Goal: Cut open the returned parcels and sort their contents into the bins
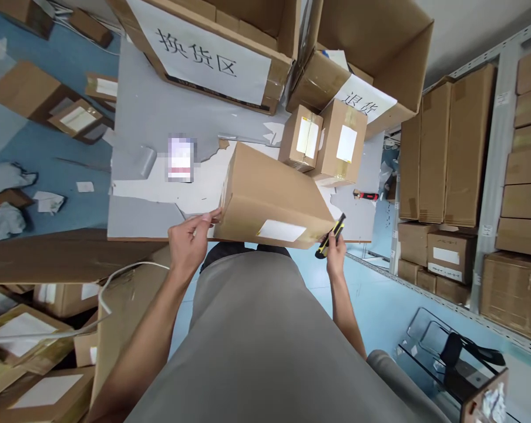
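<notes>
A long brown cardboard box [276, 191] with a blank white label on its near side lies at the table's front edge, close against my body. At the box's left end is my left hand [190, 241], thumb and fingers pinched on the lower corner. My right hand [335, 249] is wrapped around a yellow and black utility knife [330, 236] beside the box's right end. The knife's tip points up and away from me; whether its blade is out cannot be made out. Two smaller taped boxes, a left one [301, 138] and a right one [341, 143], stand just behind the large box.
Large open cartons with paper signs, one on the left [212, 53] and one on the right [366, 64], line the table's back. A red and black cutter [366, 195] lies at right. Shelves of boxes [448, 147] stand right; a carton of parcels [40, 343] is lower left.
</notes>
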`<state>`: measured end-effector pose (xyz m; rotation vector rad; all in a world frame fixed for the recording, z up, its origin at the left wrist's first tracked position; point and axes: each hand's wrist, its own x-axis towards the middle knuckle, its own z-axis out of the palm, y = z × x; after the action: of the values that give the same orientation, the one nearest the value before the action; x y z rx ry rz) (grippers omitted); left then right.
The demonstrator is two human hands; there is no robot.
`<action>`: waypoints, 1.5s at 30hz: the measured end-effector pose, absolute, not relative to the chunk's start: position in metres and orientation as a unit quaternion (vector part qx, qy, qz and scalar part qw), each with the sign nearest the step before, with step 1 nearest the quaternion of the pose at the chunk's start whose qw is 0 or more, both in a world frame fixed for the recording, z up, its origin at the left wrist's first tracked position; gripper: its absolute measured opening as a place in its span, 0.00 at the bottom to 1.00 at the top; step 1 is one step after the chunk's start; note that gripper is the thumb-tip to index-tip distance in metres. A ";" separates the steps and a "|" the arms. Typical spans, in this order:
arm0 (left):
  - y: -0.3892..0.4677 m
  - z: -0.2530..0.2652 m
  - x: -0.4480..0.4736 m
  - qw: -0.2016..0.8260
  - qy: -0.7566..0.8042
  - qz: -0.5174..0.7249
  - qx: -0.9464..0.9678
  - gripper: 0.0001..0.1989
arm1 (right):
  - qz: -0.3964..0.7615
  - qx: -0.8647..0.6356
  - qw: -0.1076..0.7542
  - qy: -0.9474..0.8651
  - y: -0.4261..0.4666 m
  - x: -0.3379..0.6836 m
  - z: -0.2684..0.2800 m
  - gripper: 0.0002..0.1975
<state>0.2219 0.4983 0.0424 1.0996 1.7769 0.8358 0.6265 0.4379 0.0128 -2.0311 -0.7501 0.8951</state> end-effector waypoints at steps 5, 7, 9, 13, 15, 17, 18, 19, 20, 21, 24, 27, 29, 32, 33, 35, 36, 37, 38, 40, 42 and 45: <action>0.519 0.071 0.235 0.373 0.684 0.377 0.501 0.19 | 0.318 -0.779 0.449 -0.301 0.483 0.642 0.046 0.29; 0.524 0.060 0.237 0.370 0.698 0.358 0.498 0.19 | 0.326 -0.778 0.444 -0.300 0.502 0.641 0.048 0.29; 0.525 0.044 0.234 0.383 0.718 0.335 0.476 0.19 | 0.344 -0.778 0.427 -0.308 0.516 0.635 0.047 0.29; 0.522 0.017 0.219 0.424 0.729 0.311 0.437 0.17 | 0.320 -0.796 0.335 -0.389 0.527 0.620 0.056 0.27; 0.523 0.010 0.212 0.436 0.710 0.325 0.447 0.17 | 0.267 -0.802 0.266 -0.464 0.528 0.611 0.070 0.26; 0.526 0.006 0.209 0.453 0.667 0.363 0.468 0.19 | 0.223 -0.780 0.219 -0.542 0.532 0.598 0.088 0.26; 0.528 0.005 0.208 0.462 0.640 0.383 0.481 0.20 | 0.221 -0.758 0.205 -0.578 0.534 0.589 0.097 0.27; 0.530 0.003 0.208 0.468 0.615 0.398 0.495 0.20 | 0.234 -0.730 0.194 -0.612 0.538 0.578 0.105 0.27; 0.532 0.000 0.208 0.472 0.594 0.406 0.510 0.20 | 0.260 -0.698 0.179 -0.643 0.542 0.565 0.111 0.28; 0.534 -0.002 0.207 0.475 0.579 0.410 0.521 0.19 | 0.293 -0.661 0.155 -0.673 0.546 0.552 0.117 0.28; 0.535 -0.008 0.205 0.491 0.561 0.405 0.530 0.20 | 0.349 -0.560 0.033 -0.751 0.560 0.510 0.124 0.29; 0.532 -0.012 0.202 0.514 0.556 0.389 0.524 0.22 | 0.325 -0.497 -0.102 -0.798 0.572 0.478 0.125 0.29; 0.529 -0.014 0.201 0.524 0.554 0.386 0.519 0.22 | 0.298 -0.472 -0.161 -0.814 0.578 0.465 0.124 0.28; 0.525 -0.015 0.201 0.529 0.549 0.396 0.512 0.22 | 0.270 -0.451 -0.200 -0.827 0.583 0.454 0.123 0.27; 0.525 -0.015 0.201 0.532 0.548 0.398 0.509 0.22 | 0.263 -0.447 -0.206 -0.830 0.583 0.453 0.123 0.27; 0.524 -0.014 0.202 0.540 0.549 0.394 0.502 0.22 | 0.250 -0.440 -0.220 -0.834 0.584 0.451 0.123 0.27; 0.523 -0.014 0.203 0.545 0.550 0.391 0.498 0.22 | 0.244 -0.438 -0.229 -0.835 0.584 0.450 0.123 0.28; 0.523 -0.013 0.203 0.548 0.552 0.389 0.494 0.21 | 0.239 -0.436 -0.238 -0.834 0.584 0.449 0.122 0.28; 0.522 -0.012 0.203 0.551 0.552 0.389 0.490 0.20 | 0.236 -0.435 -0.248 -0.833 0.584 0.449 0.122 0.28; 0.522 -0.012 0.203 0.552 0.551 0.393 0.488 0.19 | 0.234 -0.438 -0.261 -0.828 0.584 0.447 0.123 0.28; 0.522 -0.012 0.202 0.549 0.547 0.396 0.493 0.19 | 0.236 -0.441 -0.268 -0.824 0.585 0.445 0.126 0.28; 0.522 -0.013 0.202 0.537 0.545 0.395 0.509 0.20 | 0.239 -0.433 -0.283 -0.822 0.587 0.440 0.132 0.28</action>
<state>0.2017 0.5219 -0.0128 1.2114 1.2971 0.9408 0.4397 0.5870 0.1324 -1.6780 -3.1836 0.9256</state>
